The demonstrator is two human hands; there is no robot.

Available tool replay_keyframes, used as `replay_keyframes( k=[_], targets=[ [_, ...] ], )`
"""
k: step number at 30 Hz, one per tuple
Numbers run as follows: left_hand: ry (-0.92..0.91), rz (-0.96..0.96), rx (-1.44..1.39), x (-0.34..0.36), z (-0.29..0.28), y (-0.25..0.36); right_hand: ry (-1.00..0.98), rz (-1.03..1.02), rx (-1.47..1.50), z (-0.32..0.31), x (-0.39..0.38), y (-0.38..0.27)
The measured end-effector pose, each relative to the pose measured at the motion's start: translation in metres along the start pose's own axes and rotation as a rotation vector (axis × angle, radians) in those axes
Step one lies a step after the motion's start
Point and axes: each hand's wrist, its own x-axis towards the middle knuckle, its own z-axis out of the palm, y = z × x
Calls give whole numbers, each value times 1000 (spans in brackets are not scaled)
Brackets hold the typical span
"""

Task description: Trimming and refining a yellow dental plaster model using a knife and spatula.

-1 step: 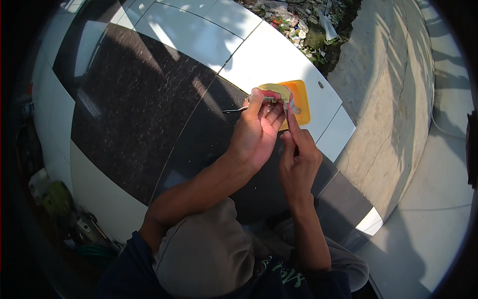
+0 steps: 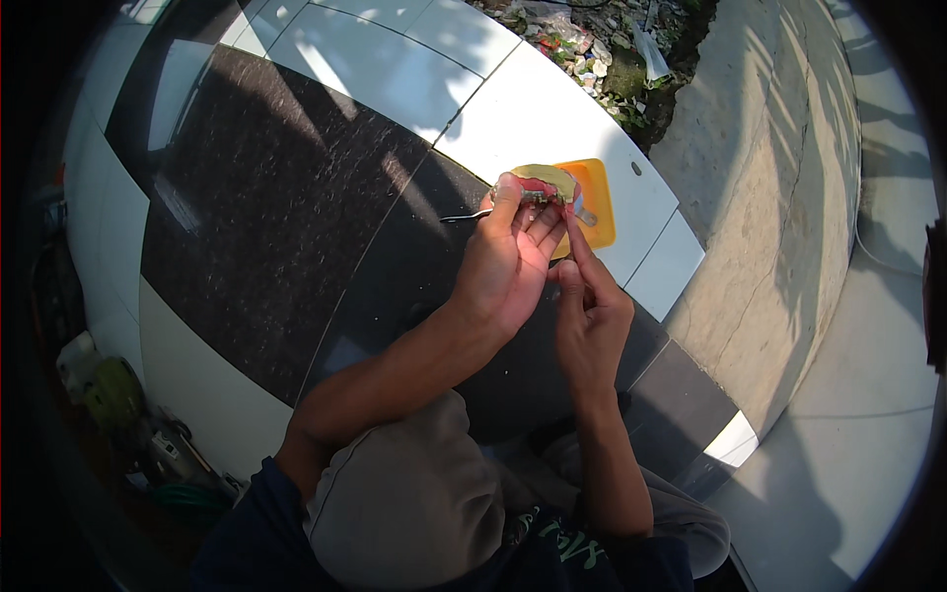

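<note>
Left hand: the left hand (image 2: 508, 261) is raised over the dark floor, fingers curled and closed around a small yellow-green and red object (image 2: 543, 183), thumb pressed on its near side.
Right hand: the right hand (image 2: 590, 321) sits just beside the left, forefinger stretched up to touch the underside of the object; the other fingers are folded in. Whether it pinches anything I cannot tell.
Held object: small, rounded, yellowish on top with a red band below; too small to name. It is held above the edge of an orange square piece (image 2: 597, 197).
Thin wire: a thin pale wire (image 2: 464, 215) sticks out to the left from the left hand, over the dark tile.
Orange piece: flat, lying on a white tile (image 2: 538, 113), partly hidden behind the hands.
Floor: large dark speckled tiles (image 2: 276, 207) bordered by white ones, sunlit with long shadows.
Person: crouched, grey-trousered knee (image 2: 404, 493) in the lower middle, dark sleeve at the bottom.
Surroundings: a concrete kerb (image 2: 760, 197) runs along the right; a patch of rubble and litter (image 2: 592, 49) lies at the top; tools and a green item (image 2: 113, 395) sit in shade at the left.
</note>
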Motion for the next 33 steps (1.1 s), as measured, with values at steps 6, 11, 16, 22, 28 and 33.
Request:
replay_keyframes(
  k=[6, 11, 16, 22, 28, 33],
  targets=[
    [36, 32, 48, 2, -6, 5, -70, -124, -437, -7, 10, -11],
    [33, 79, 135, 2, -1, 8, -132, 15, -64, -11, 18, -10],
    [45, 105, 171, -2, 8, 14, -196, -189, -216, -29, 36, -23],
    [28, 97, 209, -6, 8, 19, -381, -264, -480, -50, 53, -43],
    [31, 65, 253, -9, 10, 19, -466, -343, -643, -63, 58, -49],
    [25, 48, 286, -9, 7, 20, -560, -405, -835, -70, 64, -54]
  ],
)
